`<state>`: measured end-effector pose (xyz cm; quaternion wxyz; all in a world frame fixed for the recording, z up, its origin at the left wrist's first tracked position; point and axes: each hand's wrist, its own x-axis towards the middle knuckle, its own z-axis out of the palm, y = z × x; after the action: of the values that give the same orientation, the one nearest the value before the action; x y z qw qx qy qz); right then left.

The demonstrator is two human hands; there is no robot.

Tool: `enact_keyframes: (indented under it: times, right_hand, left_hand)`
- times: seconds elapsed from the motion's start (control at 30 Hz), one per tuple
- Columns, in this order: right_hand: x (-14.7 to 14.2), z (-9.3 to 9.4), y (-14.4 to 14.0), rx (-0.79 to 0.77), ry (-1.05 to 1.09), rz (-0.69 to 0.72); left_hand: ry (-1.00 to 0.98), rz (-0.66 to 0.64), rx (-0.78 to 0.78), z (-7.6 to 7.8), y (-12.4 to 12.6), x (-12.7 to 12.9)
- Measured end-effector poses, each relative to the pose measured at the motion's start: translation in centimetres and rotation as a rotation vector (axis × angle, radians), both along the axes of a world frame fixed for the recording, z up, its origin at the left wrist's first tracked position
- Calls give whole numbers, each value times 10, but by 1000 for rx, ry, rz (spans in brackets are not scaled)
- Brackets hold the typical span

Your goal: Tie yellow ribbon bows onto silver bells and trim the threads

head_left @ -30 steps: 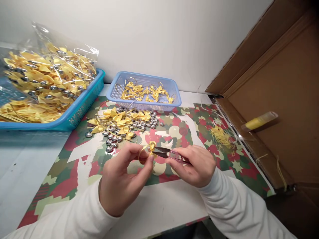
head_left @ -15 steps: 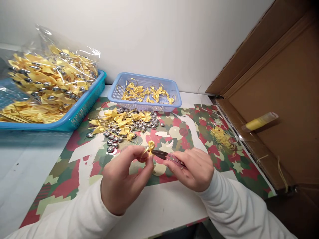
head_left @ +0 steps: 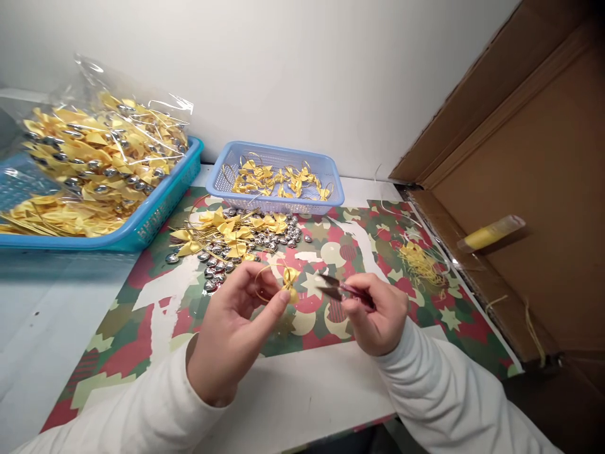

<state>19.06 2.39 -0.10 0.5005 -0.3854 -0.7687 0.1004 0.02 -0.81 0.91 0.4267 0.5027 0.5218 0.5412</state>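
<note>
Between thumb and fingers, my left hand [head_left: 239, 328] pinches a small yellow ribbon bow [head_left: 290, 277] with a looped gold cord. My right hand [head_left: 382, 315] grips a pair of thread snips [head_left: 347, 290], whose dark blades are spread and point left, a short gap away from the bow. Just beyond my left hand lies a pile of yellow ribbon bows [head_left: 227, 227] with gold cords. Silver bells [head_left: 215, 268], round and shiny, are scattered around and under that pile.
A light blue basket [head_left: 278, 205] with corded bows stands at the back. At left, a larger blue basket [head_left: 165, 202] carries a clear bag [head_left: 108, 145] of bows. Yellow thread scraps [head_left: 420, 261] lie at right, near a cardboard wall [head_left: 520, 145] with a yellow tube [head_left: 491, 233].
The snips have moved right, away from the bow, and their blades have spread apart. My left hand still holds the bow, which has turned slightly.
</note>
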Motion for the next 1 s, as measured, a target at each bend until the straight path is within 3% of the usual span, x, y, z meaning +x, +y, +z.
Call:
enact_keyframes:
  times: [0.1,0.2,0.33,0.5,1.0]
  right_hand:
    - [-1,-3,1,-279,168,77]
    - [-3,-3,3,-394,143,200]
    - [-4,-1,9,-209,-66,314]
    - [-2,-4,16,109,-192,225]
    - [-2,-2,13,190,-294,142]
  left_hand:
    - [-163,-92,-120,2,4,1]
    - [-210,-126,-150,1,5,1]
    - [-259,-125,-185,1,4,1]
    - [-339,-185,-226,4,5,1]
    - [-392,-276,-203,2,4,1]
